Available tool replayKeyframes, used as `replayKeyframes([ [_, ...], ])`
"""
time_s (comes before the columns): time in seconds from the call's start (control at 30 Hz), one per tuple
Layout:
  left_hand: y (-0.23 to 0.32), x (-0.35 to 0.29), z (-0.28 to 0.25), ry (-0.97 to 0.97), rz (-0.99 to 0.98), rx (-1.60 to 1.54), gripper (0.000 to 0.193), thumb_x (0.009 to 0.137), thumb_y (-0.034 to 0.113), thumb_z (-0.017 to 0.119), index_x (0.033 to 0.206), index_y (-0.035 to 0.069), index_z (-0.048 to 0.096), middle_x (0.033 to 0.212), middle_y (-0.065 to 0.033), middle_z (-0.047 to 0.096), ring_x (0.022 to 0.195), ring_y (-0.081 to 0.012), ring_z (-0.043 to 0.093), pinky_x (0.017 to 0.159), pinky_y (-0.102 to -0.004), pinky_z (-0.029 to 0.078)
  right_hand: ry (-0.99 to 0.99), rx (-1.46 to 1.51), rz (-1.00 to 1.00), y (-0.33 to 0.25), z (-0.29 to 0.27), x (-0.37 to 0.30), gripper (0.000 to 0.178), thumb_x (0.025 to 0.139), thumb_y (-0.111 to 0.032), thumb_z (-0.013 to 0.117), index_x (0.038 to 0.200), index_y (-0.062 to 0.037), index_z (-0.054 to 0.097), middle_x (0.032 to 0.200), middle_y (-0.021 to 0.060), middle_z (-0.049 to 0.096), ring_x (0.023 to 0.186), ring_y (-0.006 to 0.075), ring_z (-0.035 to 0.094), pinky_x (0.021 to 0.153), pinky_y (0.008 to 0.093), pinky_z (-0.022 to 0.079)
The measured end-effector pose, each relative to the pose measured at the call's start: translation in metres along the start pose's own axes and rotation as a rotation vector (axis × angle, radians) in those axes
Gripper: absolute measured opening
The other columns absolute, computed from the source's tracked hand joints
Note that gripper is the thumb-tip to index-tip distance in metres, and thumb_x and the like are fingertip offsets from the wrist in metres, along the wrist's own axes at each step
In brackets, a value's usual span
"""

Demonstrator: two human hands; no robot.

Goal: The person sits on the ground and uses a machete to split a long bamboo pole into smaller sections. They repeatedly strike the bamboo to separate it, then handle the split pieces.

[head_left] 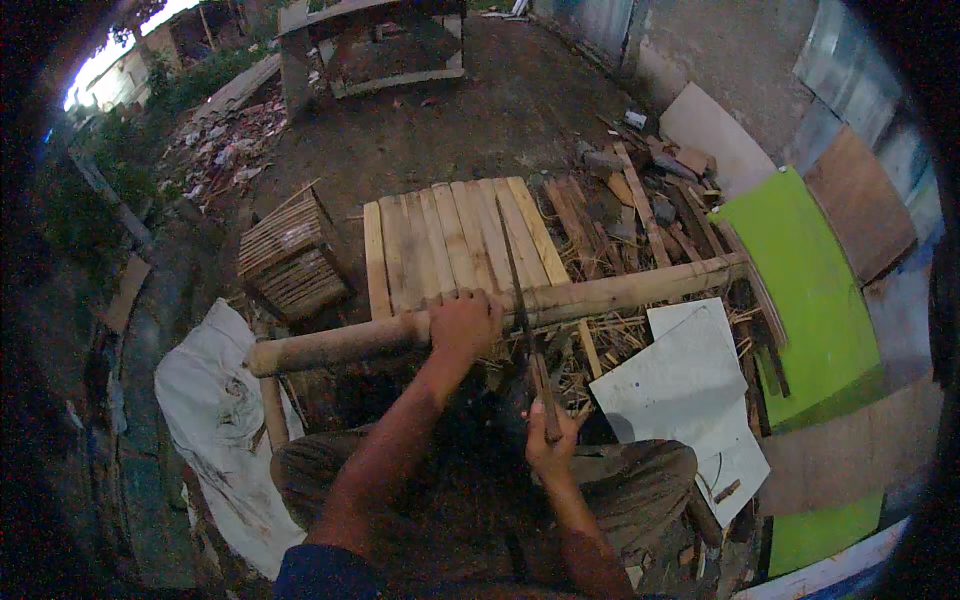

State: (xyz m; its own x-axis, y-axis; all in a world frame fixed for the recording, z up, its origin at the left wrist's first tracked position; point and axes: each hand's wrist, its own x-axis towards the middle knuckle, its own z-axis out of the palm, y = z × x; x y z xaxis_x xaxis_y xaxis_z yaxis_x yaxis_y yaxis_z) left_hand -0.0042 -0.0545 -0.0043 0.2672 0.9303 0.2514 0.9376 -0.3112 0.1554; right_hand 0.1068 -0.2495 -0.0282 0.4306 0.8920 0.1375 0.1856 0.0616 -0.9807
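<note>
The head view shows a pole (565, 301) lying crosswise in front. The left hand (464, 324) rests on it, fingers curled over its top; the right hand (551, 442) has closed fingers around the near end of a long blade (528, 335) crossing the pole. Beyond is a slatted panel (455, 240); right, a green board (800, 290).

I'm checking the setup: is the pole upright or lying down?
Lying down: the pole runs across the view, left hand on top.
</note>
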Motion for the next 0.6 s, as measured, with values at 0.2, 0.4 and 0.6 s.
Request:
replayKeyframes([
  [0.2,0.003,0.012,0.002,-0.018,-0.065,-0.013,0.043,0.093,0.039,0.047,0.089,0.005,0.074,0.082,-0.0166,0.072,0.08,-0.0349,0.07,0.093,-0.0555,0.046,-0.012,0.068,0.241,-0.041,-0.025,-0.049,0.017,0.097,-0.021,0.062,0.088,-0.0076,0.065,0.064,-0.0015,0.056,0.056,0.0079,0.052,0.051,0.0273,0.041],
  [0.4,-0.004,0.009,0.005,0.065,-0.029,-0.027,0.042,0.092,0.037,0.049,0.082,0.005,0.074,0.079,-0.0158,0.072,0.07,-0.0336,0.069,0.089,-0.051,0.048,-0.001,-0.535,-0.031,-0.043,-0.07,-0.129,0.017,0.097,-0.018,0.062,0.097,-0.0019,0.067,0.078,0.0039,0.065,0.067,0.0127,0.06,0.062,0.0288,0.048],
  [0.6,-0.011,0.009,0.014,0.192,0.125,-0.02,0.035,0.09,0.032,0.053,0.081,0.006,0.074,0.079,-0.0148,0.071,0.07,-0.0314,0.067,0.089,-0.0476,0.047,-0.086,-0.126,0.259,-0.039,-0.014,0.015,0.017,0.096,-0.021,0.064,0.099,-0.0045,0.069,0.081,0.0044,0.067,0.067,0.018,0.062,0.062,0.0306,0.049],
])
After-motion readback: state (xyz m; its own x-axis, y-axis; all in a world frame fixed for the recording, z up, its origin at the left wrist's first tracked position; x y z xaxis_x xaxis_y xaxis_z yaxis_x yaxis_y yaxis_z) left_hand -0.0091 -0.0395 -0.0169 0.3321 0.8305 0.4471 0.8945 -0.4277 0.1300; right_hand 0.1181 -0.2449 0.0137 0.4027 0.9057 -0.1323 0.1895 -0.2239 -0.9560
